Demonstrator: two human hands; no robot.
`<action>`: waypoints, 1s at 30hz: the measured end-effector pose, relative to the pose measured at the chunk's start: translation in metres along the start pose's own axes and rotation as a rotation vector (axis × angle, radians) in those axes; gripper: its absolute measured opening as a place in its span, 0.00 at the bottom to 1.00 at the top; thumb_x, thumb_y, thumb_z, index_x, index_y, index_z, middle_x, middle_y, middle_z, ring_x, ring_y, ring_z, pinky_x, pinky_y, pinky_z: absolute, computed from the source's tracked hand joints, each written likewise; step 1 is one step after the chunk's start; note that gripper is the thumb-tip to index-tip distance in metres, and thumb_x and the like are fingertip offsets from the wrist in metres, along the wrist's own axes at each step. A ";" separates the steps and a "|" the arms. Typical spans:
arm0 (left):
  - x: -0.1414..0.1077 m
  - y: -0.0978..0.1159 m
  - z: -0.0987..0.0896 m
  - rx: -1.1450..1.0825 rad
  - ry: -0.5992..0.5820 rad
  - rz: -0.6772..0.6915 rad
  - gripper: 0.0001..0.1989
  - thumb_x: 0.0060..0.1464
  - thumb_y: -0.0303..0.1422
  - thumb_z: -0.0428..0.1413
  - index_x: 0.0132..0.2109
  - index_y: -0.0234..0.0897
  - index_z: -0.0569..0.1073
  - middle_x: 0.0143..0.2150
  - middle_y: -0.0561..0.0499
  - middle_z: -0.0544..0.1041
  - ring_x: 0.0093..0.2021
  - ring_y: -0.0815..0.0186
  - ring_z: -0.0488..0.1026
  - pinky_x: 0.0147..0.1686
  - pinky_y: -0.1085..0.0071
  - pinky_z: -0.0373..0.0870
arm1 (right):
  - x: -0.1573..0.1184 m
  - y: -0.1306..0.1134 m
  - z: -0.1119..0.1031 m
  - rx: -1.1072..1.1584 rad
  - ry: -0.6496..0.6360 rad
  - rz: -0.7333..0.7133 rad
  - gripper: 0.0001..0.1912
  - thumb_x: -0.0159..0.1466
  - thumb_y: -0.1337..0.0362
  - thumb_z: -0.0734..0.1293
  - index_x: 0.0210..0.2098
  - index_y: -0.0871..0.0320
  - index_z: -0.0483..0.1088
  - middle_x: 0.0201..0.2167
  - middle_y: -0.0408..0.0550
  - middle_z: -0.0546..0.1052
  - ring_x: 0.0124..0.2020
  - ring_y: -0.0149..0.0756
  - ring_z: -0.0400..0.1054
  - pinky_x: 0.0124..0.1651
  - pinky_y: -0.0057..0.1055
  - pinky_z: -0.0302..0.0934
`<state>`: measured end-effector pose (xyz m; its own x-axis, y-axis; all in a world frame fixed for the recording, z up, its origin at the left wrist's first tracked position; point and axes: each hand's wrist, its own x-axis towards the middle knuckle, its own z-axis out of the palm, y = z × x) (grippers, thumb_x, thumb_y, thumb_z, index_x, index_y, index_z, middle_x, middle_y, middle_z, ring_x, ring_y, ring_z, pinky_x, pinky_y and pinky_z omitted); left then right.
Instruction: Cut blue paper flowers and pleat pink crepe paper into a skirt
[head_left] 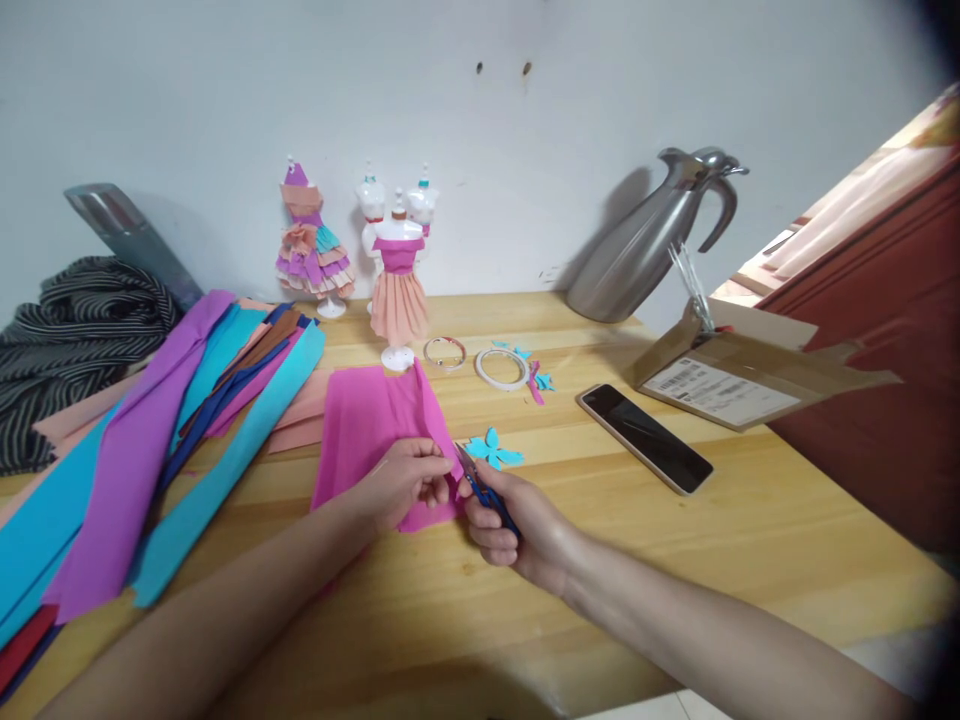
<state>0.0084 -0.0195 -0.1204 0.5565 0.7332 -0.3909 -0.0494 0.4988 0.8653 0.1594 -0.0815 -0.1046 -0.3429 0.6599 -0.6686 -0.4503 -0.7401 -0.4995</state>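
Head view: what's in my left grip (411, 485)?
— A pinch of the pink sheet (367, 420), at its right edge; my right grip (529, 525) wraps the scissors (492, 499), blades at that edge. How wide they're parted, I can't tell.
— How do I work this cleanly?
— I'd hold it taut, fingertips clear of the blades. The sheet lies between the table's (637, 570) near and back edges.

The left hand (411, 480) pinches the edge of a magenta sheet (367, 420); the right hand (534, 522) grips blue-handled scissors (490, 498) there; at the sheet's twelve o'clock stands a dress form (400, 285) (peach-skirted, magenta-topped); a phone (643, 438) lies at the scissors' two o'clock.
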 end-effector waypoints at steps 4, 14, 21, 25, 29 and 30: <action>0.001 -0.002 0.000 -0.012 -0.004 0.004 0.10 0.41 0.34 0.61 0.27 0.32 0.69 0.21 0.51 0.74 0.17 0.74 0.65 0.19 0.76 0.57 | 0.003 -0.004 0.002 -0.033 0.032 -0.008 0.20 0.70 0.52 0.54 0.28 0.58 0.62 0.12 0.33 0.53 0.11 0.21 0.37 0.16 0.20 0.31; 0.003 -0.006 0.000 -0.031 -0.018 0.029 0.12 0.41 0.36 0.62 0.26 0.32 0.69 0.22 0.52 0.73 0.16 0.75 0.65 0.18 0.76 0.57 | 0.003 -0.009 0.006 -0.097 0.099 -0.066 0.22 0.72 0.56 0.53 0.28 0.60 0.65 0.11 0.31 0.50 0.12 0.20 0.34 0.15 0.20 0.29; 0.002 -0.003 0.001 -0.041 -0.018 0.036 0.11 0.41 0.35 0.62 0.26 0.31 0.70 0.23 0.52 0.74 0.16 0.75 0.66 0.18 0.76 0.58 | 0.006 -0.008 0.007 -0.078 0.094 -0.068 0.22 0.72 0.55 0.52 0.27 0.59 0.63 0.11 0.30 0.47 0.13 0.21 0.31 0.15 0.20 0.28; 0.002 -0.003 0.002 -0.038 -0.012 0.034 0.11 0.41 0.34 0.62 0.26 0.31 0.70 0.23 0.51 0.74 0.16 0.75 0.65 0.18 0.76 0.57 | 0.006 -0.008 0.009 -0.081 0.112 -0.071 0.22 0.72 0.55 0.52 0.25 0.58 0.61 0.10 0.30 0.46 0.14 0.22 0.30 0.15 0.20 0.27; 0.003 -0.006 0.001 -0.027 -0.013 0.030 0.10 0.41 0.34 0.61 0.25 0.31 0.70 0.23 0.50 0.75 0.17 0.75 0.66 0.18 0.76 0.58 | 0.008 -0.005 0.009 -0.074 0.102 -0.074 0.21 0.72 0.56 0.52 0.25 0.58 0.60 0.10 0.30 0.45 0.14 0.21 0.30 0.16 0.20 0.27; 0.003 -0.006 0.000 -0.023 -0.017 0.030 0.10 0.41 0.34 0.61 0.26 0.31 0.70 0.23 0.50 0.75 0.17 0.75 0.66 0.18 0.76 0.58 | 0.008 -0.005 0.009 -0.071 0.099 -0.071 0.21 0.72 0.56 0.52 0.25 0.58 0.60 0.10 0.30 0.45 0.14 0.22 0.30 0.16 0.20 0.27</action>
<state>0.0104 -0.0205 -0.1266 0.5684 0.7401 -0.3595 -0.0851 0.4875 0.8689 0.1515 -0.0716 -0.1026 -0.2274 0.6975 -0.6796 -0.4102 -0.7015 -0.5827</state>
